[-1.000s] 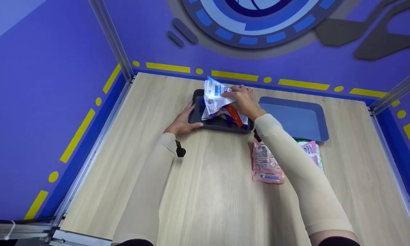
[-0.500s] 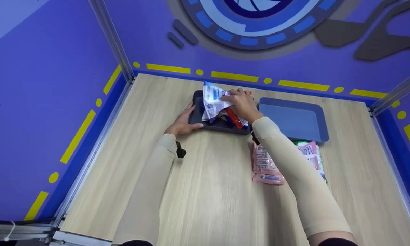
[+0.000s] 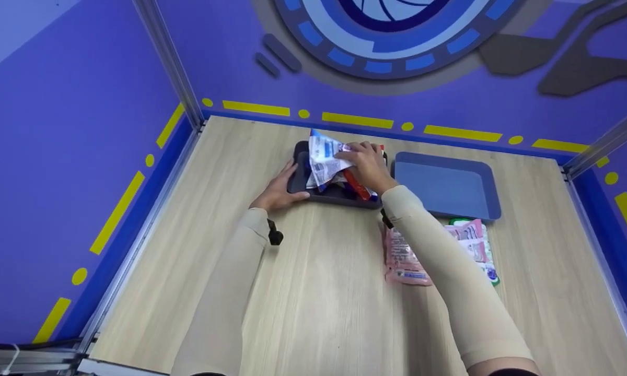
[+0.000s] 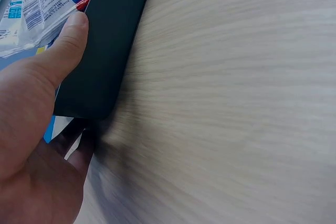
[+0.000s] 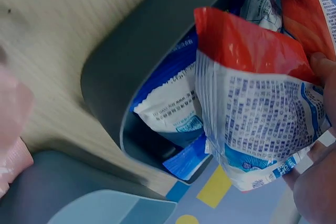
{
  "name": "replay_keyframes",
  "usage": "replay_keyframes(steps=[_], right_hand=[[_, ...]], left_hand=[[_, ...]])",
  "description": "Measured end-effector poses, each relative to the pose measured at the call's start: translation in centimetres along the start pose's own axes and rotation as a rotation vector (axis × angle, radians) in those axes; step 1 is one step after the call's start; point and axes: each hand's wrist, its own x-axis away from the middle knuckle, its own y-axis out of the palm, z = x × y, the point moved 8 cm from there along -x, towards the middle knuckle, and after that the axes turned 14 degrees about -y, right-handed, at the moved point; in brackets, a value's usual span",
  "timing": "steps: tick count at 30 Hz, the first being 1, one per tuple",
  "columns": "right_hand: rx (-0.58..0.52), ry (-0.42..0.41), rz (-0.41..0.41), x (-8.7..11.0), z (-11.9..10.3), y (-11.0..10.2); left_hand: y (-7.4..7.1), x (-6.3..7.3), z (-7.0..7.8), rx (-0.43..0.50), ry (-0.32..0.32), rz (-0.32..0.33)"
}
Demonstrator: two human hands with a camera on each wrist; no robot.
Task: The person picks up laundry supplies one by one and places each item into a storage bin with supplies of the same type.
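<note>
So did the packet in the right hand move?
Yes, a little downward: in the head view, the top of the packet was about level with the yellow wall stripe; now it sits lower.

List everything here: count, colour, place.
Dark tray: one, grey, table's back
Blue tray: one, bluish, right of dark tray
Held packet: at least one, white-red, right hand
Other packets: several, multicoloured, dark tray
Pink packaging: one or two, pink, by blue tray
White packet: one, white, beside pink packaging
Table: one, pale wood, below
Walls: three, purple, around table
Wrist devices: two, black, wrists
Sleeves: two, beige, forearms
Left hand: one, bare, gripping dark tray
Right hand: one, bare, above dark tray
</note>
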Motion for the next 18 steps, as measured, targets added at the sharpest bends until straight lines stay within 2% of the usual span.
replay_keyframes(steps=[3,8,18], right_hand=[[-0.003,0.016,0.0,0.1,-0.1,0.5],[0.003,0.068,-0.01,0.6,-0.1,0.9],[-0.044,0.115,-0.083,1.1,-0.2,1.7]], left_hand=[[0.0,0.1,-0.3,-0.002,-0.016,-0.002],[0.0,0.1,-0.2,-0.004,-0.005,-0.009],[0.1,-0.3,-0.3,-0.009,0.0,0.011]])
